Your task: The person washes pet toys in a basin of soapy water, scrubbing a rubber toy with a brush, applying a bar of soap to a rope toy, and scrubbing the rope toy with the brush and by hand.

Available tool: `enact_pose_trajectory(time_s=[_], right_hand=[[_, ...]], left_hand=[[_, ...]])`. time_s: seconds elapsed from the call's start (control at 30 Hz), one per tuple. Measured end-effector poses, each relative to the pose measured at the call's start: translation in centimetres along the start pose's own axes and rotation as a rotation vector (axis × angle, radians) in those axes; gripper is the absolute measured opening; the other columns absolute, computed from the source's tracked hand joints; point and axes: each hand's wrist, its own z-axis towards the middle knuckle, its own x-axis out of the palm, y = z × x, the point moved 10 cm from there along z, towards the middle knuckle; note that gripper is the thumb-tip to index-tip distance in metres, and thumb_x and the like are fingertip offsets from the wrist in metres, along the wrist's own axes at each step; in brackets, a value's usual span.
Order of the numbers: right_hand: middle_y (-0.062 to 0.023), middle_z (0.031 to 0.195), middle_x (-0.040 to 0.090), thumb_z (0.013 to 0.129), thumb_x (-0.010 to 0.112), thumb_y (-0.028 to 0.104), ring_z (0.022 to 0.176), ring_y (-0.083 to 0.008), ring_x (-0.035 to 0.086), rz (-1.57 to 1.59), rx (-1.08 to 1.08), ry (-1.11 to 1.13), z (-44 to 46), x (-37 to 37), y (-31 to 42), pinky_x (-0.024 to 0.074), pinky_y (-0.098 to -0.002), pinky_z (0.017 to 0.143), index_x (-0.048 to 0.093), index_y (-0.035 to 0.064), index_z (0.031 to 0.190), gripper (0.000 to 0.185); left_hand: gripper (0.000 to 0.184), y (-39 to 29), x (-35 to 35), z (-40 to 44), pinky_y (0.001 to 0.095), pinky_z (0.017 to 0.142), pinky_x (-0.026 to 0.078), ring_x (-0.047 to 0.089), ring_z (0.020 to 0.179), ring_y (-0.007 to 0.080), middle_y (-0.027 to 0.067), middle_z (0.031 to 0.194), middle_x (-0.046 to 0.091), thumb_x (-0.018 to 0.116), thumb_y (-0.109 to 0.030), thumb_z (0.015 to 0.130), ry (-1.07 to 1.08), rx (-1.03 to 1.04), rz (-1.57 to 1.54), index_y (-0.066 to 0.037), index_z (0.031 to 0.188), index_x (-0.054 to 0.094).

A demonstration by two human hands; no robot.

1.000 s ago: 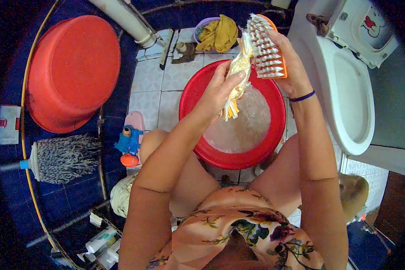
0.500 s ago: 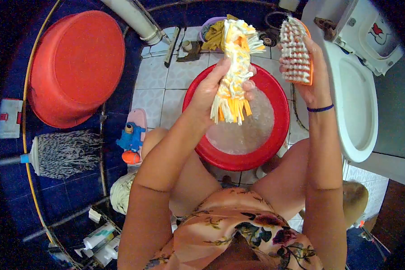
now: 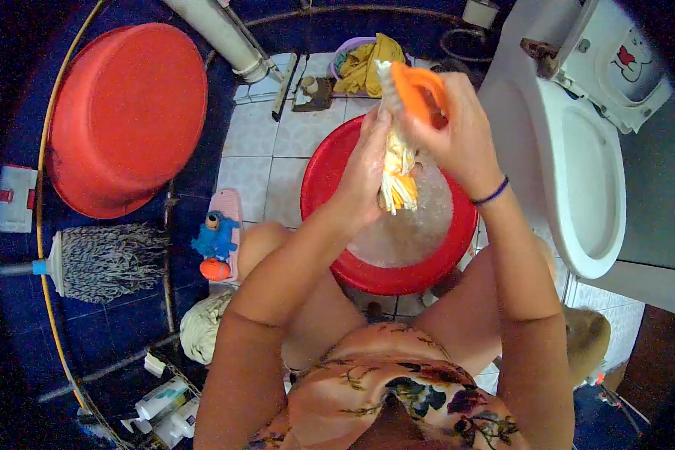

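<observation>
Above the red basin (image 3: pixel 319 191), my left hand (image 3: pixel 362 169) is closed around a yellow-and-white fringed cloth (image 3: pixel 400 187), whose strands dangle below the fingers. My right hand (image 3: pixel 463 135) grips an orange scrubbing brush (image 3: pixel 416 91) by its looped handle. The brush is turned bristles-down to the left, against or very close to the cloth; its body and my right hand hide much of the cloth. Cloudy, sudsy water (image 3: pixel 397 244) fills the basin, which stands on the tiled floor between my legs.
A purple tub (image 3: pixel 343 67) with mustard-coloured cloth (image 3: pixel 375 64) stands behind the basin. To the right is a white toilet (image 3: pixel 585 255) with its lid raised. At left are a large red tub (image 3: pixel 131 112), a grey string mop (image 3: pixel 112 259), a pink slipper (image 3: pixel 229 202) and white bottles (image 3: pixel 161 399).
My right hand has moved left and turned the brush over, bringing its bristles from facing me to the cloth. My left hand still holds the cloth, now turned more edge-on.
</observation>
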Motion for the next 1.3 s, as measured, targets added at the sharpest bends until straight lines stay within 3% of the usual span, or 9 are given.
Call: enact_pose_trajectory(time_s=[0.23,0.37,0.53,0.63,0.7,0.77,0.9,1.07,1.3], right_hand=[[-0.017,0.083,0.05,0.065,0.068,0.025,0.077,-0.033,0.052,0.005,-0.149,0.023,-1.8,2.4,2.8,0.0436,-0.038,0.068,0.052,0.0017,0.092,0.04],[-0.018,0.085,0.051,0.065,0.068,0.025,0.079,-0.0333,0.052,0.079,0.152,0.029,0.2,1.7,-1.7,0.0439,-0.0384,0.069,0.052,0.0007,0.095,0.042],[-0.0176,0.083,0.051,0.064,0.07,0.024,0.076,-0.034,0.053,0.033,-0.208,0.091,-2.5,2.7,4.4,0.0452,-0.0382,0.068,0.052,0.0004,0.095,0.043],[-0.0152,0.084,0.053,0.065,0.07,0.025,0.076,-0.0306,0.055,0.088,0.008,0.011,-0.9,2.6,-0.4,0.0454,-0.0366,0.068,0.053,0.0008,0.099,0.045],[-0.009,0.082,0.058,0.073,0.065,0.029,0.071,-0.0173,0.057,0.116,0.215,-0.086,-0.1,1.2,-5.3,0.0467,-0.0295,0.064,0.053,0.0009,0.101,0.041],[-0.0009,0.077,0.056,0.078,0.06,0.026,0.067,-0.014,0.055,0.885,0.658,-0.097,-1.2,3.3,-11.3,0.0462,-0.0263,0.052,0.053,0.0081,0.101,0.03],[-0.0041,0.086,0.061,0.083,0.05,0.033,0.064,-0.0145,0.059,1.53,0.671,0.03,-1.0,2.2,-7.0,0.0498,-0.0266,0.051,0.052,0.0083,0.109,0.036],[-0.0074,0.09,0.062,0.082,0.052,0.04,0.069,-0.0155,0.063,1.334,0.808,0.215,-3.0,3.5,-7.3,0.0549,-0.0288,0.053,0.051,0.0043,0.11,0.046],[-0.0076,0.082,0.063,0.08,0.055,0.039,0.063,-0.0149,0.062,1.249,0.678,0.271,-2.4,3.3,-4.1,0.0539,-0.0271,0.051,0.055,0.0024,0.104,0.044]], left_hand=[[0.038,-1.5,-1.0,1.0,0.034,0.078,0.048,0.057,0.091,0.0178,0.0059,0.104,0.054,0.038,-0.038,0.092,0.098,0.015,-0.154,-0.011,0.118,0.041],[0.043,0.4,-2.1,1.7,0.038,0.08,0.049,0.058,0.095,0.0193,0.0086,0.109,0.056,0.04,-0.04,0.09,0.01,0.005,-0.066,-0.009,0.119,0.046],[0.042,-2.0,-1.9,1.7,0.0332,0.076,0.049,0.058,0.087,0.0167,0.0067,0.1,0.057,0.039,-0.042,0.091,0.109,0.006,-0.164,-0.009,0.113,0.046],[0.044,-1.0,-1.0,1.2,0.0304,0.063,0.051,0.059,0.073,0.017,0.0073,0.089,0.058,0.039,-0.045,0.09,0.038,-0.01,-0.162,-0.008,0.111,0.047],[0.045,0.5,-0.2,0.5,0.0306,0.059,0.052,0.059,0.072,0.0178,0.008,0.086,0.057,0.041,-0.046,0.089,0.177,-0.125,-0.098,-0.007,0.11,0.047],[0.043,0.7,1.1,0.1,0.0306,0.059,0.052,0.059,0.07,0.0181,0.0083,0.084,0.056,0.044,-0.045,0.088,0.23,-0.165,-0.124,-0.006,0.107,0.048],[0.037,-0.3,2.1,-0.1,0.0307,0.058,0.052,0.058,0.065,0.0179,0.0093,0.083,0.056,0.049,-0.038,0.087,0.261,-0.18,-0.244,-0.006,0.105,0.046],[0.038,-0.1,1.2,-0.9,0.03,0.062,0.053,0.058,0.072,0.0166,0.0088,0.088,0.055,0.049,-0.024,0.086,0.183,-0.191,0.136,-0.006,0.117,0.035],[0.042,-1.0,2.8,-2.4,0.0307,0.064,0.052,0.058,0.072,0.0169,0.0128,0.099,0.054,0.04,-0.014,0.082,0.265,-0.002,0.353,-0.003,0.121,0.03]])
